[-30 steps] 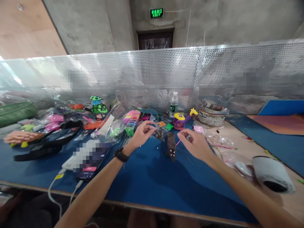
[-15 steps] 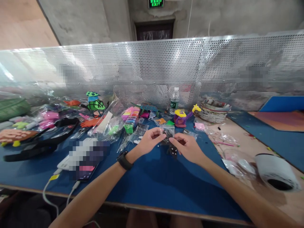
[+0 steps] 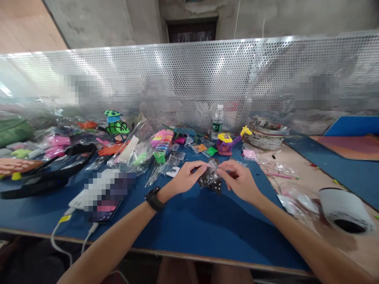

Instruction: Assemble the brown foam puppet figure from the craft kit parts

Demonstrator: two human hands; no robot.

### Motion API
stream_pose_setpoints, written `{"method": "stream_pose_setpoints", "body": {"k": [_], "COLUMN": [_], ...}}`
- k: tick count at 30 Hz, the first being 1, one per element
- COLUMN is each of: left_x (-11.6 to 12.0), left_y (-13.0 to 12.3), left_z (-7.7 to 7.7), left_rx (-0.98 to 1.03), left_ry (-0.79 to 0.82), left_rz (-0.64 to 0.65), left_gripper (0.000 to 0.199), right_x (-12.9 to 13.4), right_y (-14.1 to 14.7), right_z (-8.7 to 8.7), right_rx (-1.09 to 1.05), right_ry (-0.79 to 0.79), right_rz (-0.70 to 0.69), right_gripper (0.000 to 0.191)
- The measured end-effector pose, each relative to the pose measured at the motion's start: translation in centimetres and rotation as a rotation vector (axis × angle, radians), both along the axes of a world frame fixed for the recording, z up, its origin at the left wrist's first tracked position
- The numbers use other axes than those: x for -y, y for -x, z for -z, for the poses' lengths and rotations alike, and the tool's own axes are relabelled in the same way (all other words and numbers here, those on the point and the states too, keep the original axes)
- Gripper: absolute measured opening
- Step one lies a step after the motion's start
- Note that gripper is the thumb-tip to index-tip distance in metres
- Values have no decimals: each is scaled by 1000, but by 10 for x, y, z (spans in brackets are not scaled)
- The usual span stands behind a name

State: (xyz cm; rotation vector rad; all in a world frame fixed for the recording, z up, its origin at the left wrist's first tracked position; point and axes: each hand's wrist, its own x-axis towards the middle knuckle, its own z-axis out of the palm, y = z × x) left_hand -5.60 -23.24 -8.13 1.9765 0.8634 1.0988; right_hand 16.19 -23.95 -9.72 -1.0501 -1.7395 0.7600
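Blue tabletop [image 3: 225, 236], crowded along the back with craft pieces.
Starts far left with green basket [image 3: 13, 132], then black strap [image 3: 32, 190] in front of wrapped pink lumps [image 3: 60, 141]. Next, phone [image 3: 102, 215] with white cable plugged in, near the front edge; farther back, green-and-black turtle-like figure [image 3: 117, 127], then bundle of bright packets [image 3: 164, 144]. At mid-table, left hand [image 3: 187, 177], dark watch on wrist, pinched on small clear bag [image 3: 208, 177] with dark contents. Just behind the bag, partly covered, dark piece with white dots [image 3: 218, 188]. Farther back, water bottle [image 3: 217, 127] beside purple-and-yellow giraffe-like figure [image 3: 227, 146]. Right hand [image 3: 240, 179] pinched on the bag's other side; both close together, bag between. Ends right with woven basket [image 3: 268, 137] and white cylinder [image 3: 343, 203], dark opening facing the near edge.
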Motion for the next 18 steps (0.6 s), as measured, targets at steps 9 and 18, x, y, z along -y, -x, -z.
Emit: {"method": "stream_pose_setpoints", "body": {"k": [9,18], "left_x": [-6,-5], "left_y": [4,3], "left_z": [6,6], "left_rx": [15,-74], "left_ry": [-27,-172], "left_rz": [-2,-86], "left_gripper": [29,27], "right_x": [-5,-6], "right_y": [1,3], "right_z": [3,8], "right_rx": [-126,-185], "right_ry": [130,217], "right_rz": [-58,-96], "right_gripper": [35,34]}}
